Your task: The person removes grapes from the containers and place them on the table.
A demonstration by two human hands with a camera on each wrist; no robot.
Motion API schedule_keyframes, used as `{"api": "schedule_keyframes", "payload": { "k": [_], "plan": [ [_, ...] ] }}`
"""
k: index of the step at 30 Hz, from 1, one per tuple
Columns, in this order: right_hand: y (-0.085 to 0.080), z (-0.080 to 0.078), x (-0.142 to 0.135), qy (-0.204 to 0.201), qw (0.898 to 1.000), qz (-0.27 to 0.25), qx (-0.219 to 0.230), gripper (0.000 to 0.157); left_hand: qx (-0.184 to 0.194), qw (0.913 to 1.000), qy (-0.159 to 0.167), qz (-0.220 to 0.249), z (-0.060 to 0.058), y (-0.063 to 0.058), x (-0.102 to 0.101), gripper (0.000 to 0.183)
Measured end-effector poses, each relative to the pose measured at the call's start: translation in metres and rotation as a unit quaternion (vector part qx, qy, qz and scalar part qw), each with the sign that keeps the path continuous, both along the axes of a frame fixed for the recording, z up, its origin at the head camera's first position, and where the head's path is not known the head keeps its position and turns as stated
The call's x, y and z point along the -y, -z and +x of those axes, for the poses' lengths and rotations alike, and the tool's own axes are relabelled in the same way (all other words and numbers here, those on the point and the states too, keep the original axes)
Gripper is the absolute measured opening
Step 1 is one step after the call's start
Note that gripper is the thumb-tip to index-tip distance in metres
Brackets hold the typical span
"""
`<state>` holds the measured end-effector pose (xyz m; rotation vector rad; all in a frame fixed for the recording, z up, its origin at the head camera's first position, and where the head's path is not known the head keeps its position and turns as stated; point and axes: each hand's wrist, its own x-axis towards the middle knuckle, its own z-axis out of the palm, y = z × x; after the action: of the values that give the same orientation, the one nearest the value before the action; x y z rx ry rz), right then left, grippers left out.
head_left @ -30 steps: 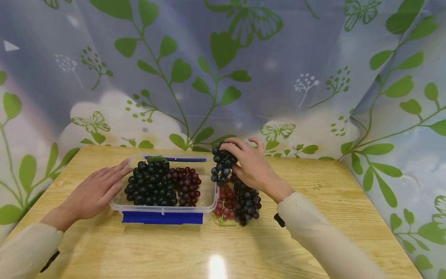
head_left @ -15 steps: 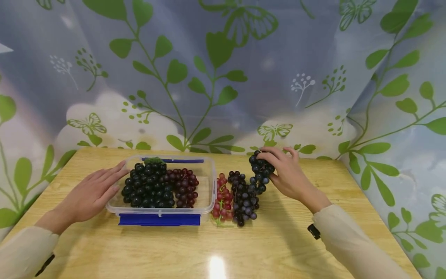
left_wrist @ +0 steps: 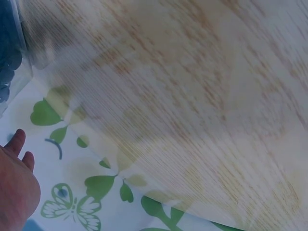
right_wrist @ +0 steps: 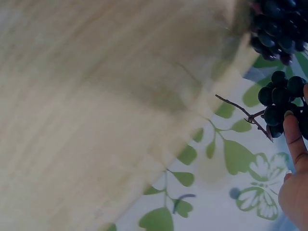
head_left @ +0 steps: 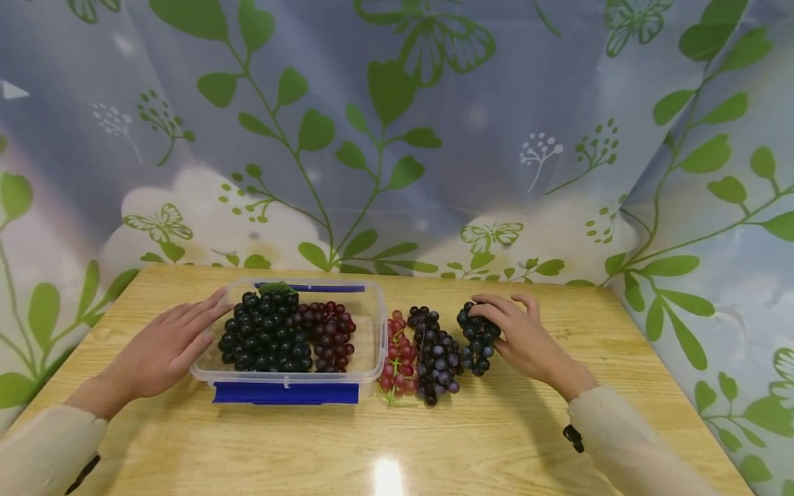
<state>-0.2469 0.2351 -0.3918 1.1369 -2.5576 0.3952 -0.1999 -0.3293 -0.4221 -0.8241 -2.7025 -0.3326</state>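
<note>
My right hand (head_left: 527,337) grips a small bunch of blue-black grapes (head_left: 479,341), low over the table to the right of the others. In the right wrist view a fingertip presses the held grapes (right_wrist: 276,103), and a bare brown stem (right_wrist: 245,114) sticks out. My left hand (head_left: 158,348) rests with extended fingers at the left side of a clear plastic box (head_left: 285,377). Inside the box lie a big black bunch (head_left: 267,334) with a green leaf (head_left: 277,288) and a dark red bunch (head_left: 333,334). Part of the left hand (left_wrist: 18,190) shows in the left wrist view.
Right beside the box lie a pink-red grape bunch (head_left: 398,358) and a dark purple one (head_left: 437,358). A blue latch flap (head_left: 285,393) hangs at the box's front. Behind the wooden table (head_left: 310,448) hangs a leaf-patterned curtain (head_left: 471,179).
My right hand has carried the blue-black bunch rightward from beside the box, past the other loose bunches, then lowered it toward the table. My left hand has stayed at the box.
</note>
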Motion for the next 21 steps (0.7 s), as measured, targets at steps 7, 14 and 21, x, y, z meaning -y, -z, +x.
{"api": "schedule_keyframes", "payload": {
  "k": [7,14,21],
  "plan": [
    [0.016,0.003,-0.001,0.000,1.000,0.013,0.025,0.066,-0.001,1.0000,0.002,0.002,-0.001,0.002,0.001,0.053],
    [0.028,0.003,0.003,-0.004,0.999,0.019,0.036,0.065,-0.005,1.0000,-0.001,-0.003,0.000,0.002,-0.001,0.054],
    [0.031,0.001,0.006,-0.014,0.999,-0.007,0.032,0.068,-0.008,1.0000,-0.001,-0.003,0.000,0.001,0.000,0.052]
  ]
}}
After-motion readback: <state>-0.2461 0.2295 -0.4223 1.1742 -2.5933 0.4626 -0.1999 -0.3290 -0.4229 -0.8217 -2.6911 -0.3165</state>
